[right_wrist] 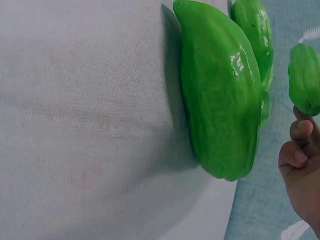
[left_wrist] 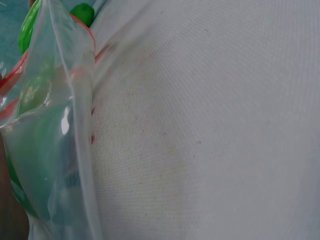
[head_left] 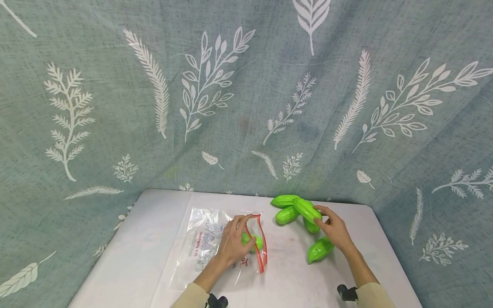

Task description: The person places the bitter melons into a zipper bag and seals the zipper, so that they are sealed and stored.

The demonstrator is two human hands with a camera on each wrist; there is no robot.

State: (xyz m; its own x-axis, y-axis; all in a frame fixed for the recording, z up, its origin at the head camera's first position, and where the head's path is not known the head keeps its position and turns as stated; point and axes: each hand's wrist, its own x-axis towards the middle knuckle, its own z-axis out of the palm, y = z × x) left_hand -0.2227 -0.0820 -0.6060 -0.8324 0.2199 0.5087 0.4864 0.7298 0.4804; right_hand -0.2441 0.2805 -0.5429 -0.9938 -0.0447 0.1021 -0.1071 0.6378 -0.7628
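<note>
In the head view my left hand (head_left: 232, 239) holds a clear zip bag (head_left: 185, 261) by its mouth, which gapes toward the right along a red zip strip. A green artificial gourd (head_left: 259, 243) shows inside the bag, partly covered by the hand. My right hand (head_left: 336, 229) grips another green gourd (head_left: 306, 209) by its near end, thumb on one side and fingers on the other, above the pile. In the right wrist view the curled fingers (right_wrist: 300, 145) meet the end of the held gourd (right_wrist: 304, 77).
Behind and under the held one lie several more green gourds (head_left: 286, 215). A separate gourd (head_left: 320, 250) rests on the white table (head_left: 292, 278), below the right hand and forearm. A grey-green leaf-patterned cloth (head_left: 246, 107) hangs along the table's back and sides.
</note>
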